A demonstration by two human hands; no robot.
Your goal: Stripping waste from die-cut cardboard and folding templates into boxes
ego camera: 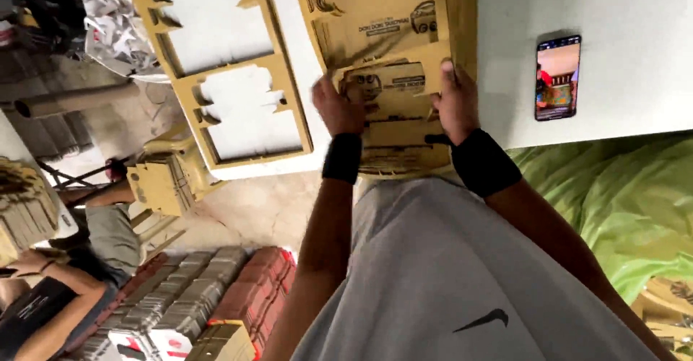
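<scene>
Shirt: grey, closest to the camera, below the hands.
Left hand: grips the left side of the printed card sheet, black wristband on.
Right hand: grips the sheet's right side, thumb on top.
Sheet: between both hands, long way pointing away from the shirt, on one stack.
Bench: white, under the sheet.
Phone: one, right of the sheet.
Cut-out frame: one, left of the sheet.

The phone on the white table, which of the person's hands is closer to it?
Right. The right hand grips the printed cardboard stack just left of the phone; the left hand holds the stack's far side.
</scene>
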